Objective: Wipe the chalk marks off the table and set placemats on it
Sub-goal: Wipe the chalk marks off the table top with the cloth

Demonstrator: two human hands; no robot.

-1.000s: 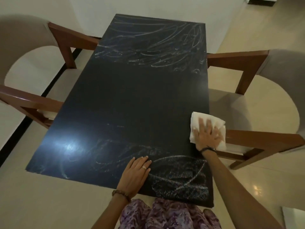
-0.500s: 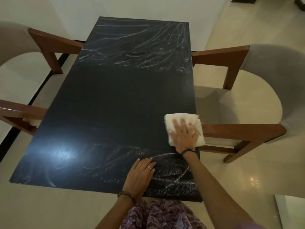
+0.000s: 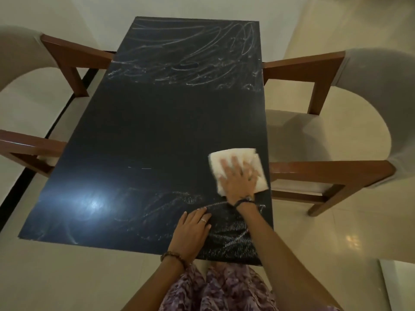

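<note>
Two chalk patches remain on the table [image 3: 170, 131]; her flat-fingered right hand [image 3: 239, 176] has slid the cloth [image 3: 233, 153] inward from the right edge; left hand [image 3: 193, 230] rests spread, no placemats visible.

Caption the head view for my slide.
Right hand presses a cloth on the chalked table; left hand rests flat.

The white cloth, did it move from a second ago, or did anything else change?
Yes. The right hand slid the white cloth inward from the table's right edge, where it overhung before; now it lies wholly on the dark table. It stays pressed flat under that hand. The left hand still rests flat near the front edge. The far chalk marks and the near chalk marks remain unwiped.
</note>
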